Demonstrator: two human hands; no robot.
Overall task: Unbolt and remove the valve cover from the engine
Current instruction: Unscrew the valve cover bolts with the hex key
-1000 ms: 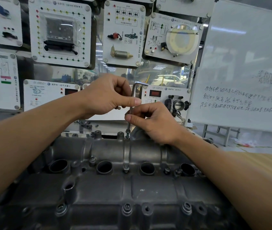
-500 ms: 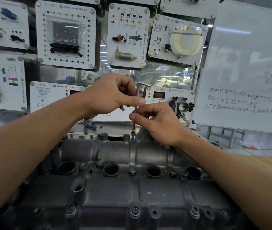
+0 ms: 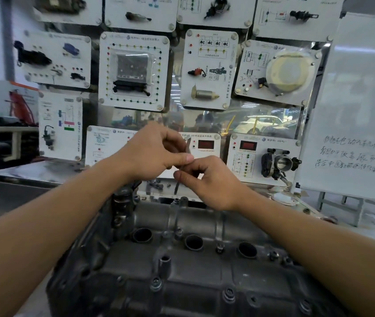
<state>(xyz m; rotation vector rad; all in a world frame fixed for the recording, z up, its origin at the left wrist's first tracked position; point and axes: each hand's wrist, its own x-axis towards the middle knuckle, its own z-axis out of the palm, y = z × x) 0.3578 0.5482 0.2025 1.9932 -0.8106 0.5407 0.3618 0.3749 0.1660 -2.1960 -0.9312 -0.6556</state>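
Dull cast metal in front of you, gloss behind it.
Your valve cover (image 3: 188, 273) is grey cast metal, matt and slightly grainy; its bolts (image 3: 156, 284) look like smoother, brighter steel. The hex key (image 3: 176, 187) above the valve cover's far edge is thin dark metal. Behind the valve cover, the panels (image 3: 136, 104) are smooth white plastic on a mirror-bright sheet (image 3: 273, 121). The whiteboard (image 3: 360, 99) to the valve cover's right is glossy.

Training panels (image 3: 134, 72) on wall, whiteboard (image 3: 353, 106) at rt.
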